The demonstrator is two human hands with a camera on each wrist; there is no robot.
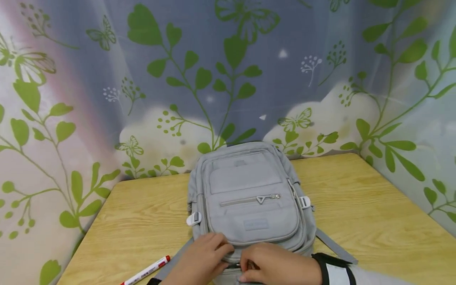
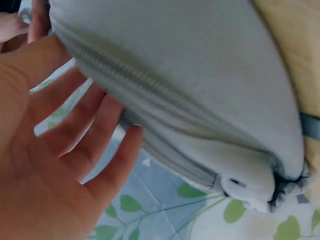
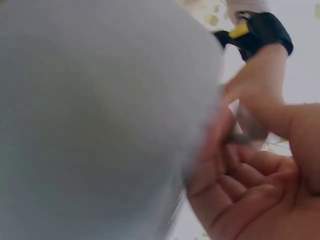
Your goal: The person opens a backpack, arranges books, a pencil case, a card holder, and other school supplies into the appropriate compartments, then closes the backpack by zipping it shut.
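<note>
A grey backpack (image 1: 254,213) lies front side up with its bottom toward me. My left hand (image 1: 201,257) holds the fabric at its lower edge; in the left wrist view, the thumb and fingers of this hand (image 2: 65,135) meet the bag beside a long zipper (image 2: 130,75). Close by on the right, my right hand (image 1: 276,263) has curled fingers at the same edge. The right wrist view shows this hand (image 3: 250,195) pinching a small grey zipper pull (image 3: 247,127), blurred. The hands partly hide the bag's bottom.
The bag rests on a wooden table (image 1: 360,198). A red-capped white marker (image 1: 146,272) lies left of my left hand. Grey straps (image 1: 335,246) stick out at the bag's sides. Behind the table hangs a leaf-patterned curtain (image 1: 199,79).
</note>
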